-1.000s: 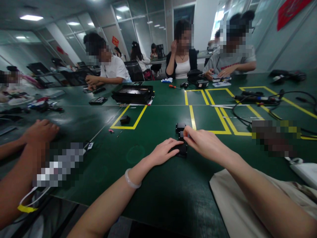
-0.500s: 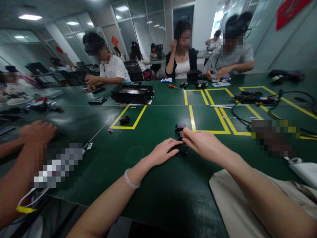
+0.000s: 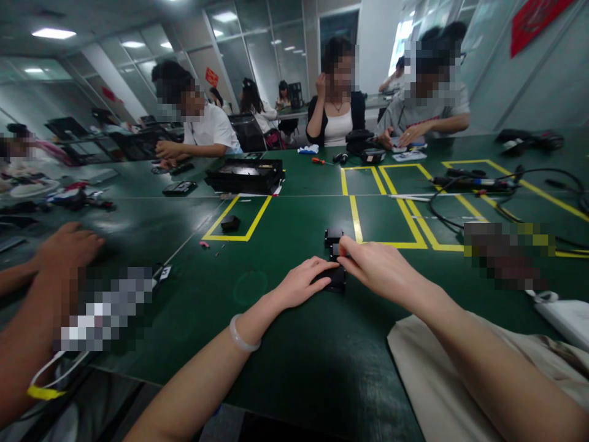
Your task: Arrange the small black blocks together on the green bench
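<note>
A black, blocky plastic part (image 3: pixel 338 280) lies on the green table, made up of several sections in a row. My left hand (image 3: pixel 304 281) grips its near section from the left, the fingers stretched over the top and the thumb apart at the near side. Over the middle section, my right hand (image 3: pixel 368 261) is closed in a pinch, the knuckles turned up. What its fingertips hold is hidden. Just beyond them shows the far black section (image 3: pixel 334 237) of the same row; whether it joins the rest I cannot tell.
Yellow tape frames (image 3: pixel 356 218) mark the green table (image 3: pixel 285 356). A small black block (image 3: pixel 229 223) sits in the left frame, near a black open case (image 3: pixel 245 176). Cables (image 3: pixel 437 205) lie at right. A co-worker's arm (image 3: pixel 69 252) rests at left; others sit opposite.
The whole view has shifted very slightly. Both hands keep their places on the black part, with no clear movement of the fingers.
</note>
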The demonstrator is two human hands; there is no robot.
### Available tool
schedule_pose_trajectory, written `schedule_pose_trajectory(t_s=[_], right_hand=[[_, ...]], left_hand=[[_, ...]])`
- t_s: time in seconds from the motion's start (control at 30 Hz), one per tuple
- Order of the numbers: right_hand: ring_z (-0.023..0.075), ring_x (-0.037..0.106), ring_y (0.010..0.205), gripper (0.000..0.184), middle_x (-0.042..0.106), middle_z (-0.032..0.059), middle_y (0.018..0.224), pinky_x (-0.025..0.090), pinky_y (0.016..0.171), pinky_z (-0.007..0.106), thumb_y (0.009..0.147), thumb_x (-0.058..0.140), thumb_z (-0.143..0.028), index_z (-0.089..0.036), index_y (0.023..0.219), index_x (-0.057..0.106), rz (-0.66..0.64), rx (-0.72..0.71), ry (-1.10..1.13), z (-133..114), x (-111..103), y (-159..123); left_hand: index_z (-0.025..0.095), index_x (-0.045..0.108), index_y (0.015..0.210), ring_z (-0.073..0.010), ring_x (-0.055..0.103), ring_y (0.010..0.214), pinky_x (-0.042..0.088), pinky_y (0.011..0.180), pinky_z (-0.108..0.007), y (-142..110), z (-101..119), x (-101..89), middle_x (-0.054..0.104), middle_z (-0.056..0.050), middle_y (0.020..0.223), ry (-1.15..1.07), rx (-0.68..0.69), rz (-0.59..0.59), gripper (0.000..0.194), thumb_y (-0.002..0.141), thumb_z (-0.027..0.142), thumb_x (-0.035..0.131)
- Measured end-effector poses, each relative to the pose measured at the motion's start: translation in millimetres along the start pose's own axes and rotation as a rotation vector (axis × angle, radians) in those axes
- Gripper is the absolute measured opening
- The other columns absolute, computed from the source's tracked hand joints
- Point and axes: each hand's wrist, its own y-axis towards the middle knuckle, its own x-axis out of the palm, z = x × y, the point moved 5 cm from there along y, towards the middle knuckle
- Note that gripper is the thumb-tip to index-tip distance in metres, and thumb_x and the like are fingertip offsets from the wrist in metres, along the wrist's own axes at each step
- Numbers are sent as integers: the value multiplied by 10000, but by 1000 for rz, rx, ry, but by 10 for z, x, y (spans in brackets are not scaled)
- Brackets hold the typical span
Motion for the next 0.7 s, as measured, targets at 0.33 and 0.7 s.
schedule_pose_trajectory(t_s=[0.33,0.7], right_hand=[[157,590,650,148,652,17,792,238,513,250,945,362,-290,-211,1039,445,-7,-46,75,-33,-14,-15],[162,599,642,182,654,23,771,235,513,256,963,326,-302,-208,1027,468,-4,-28,39,-43,-9,10]], left_hand=[[287,462,1328,-207,513,1127,417,984,-349,-6,-2,-12,522,-51,1212,0,3,1,371,970,366,404],[288,456,1335,-201,513,1120,416,985,-346,-9,7,-22,518,-47,1210,4,8,-4,377,973,375,396]])
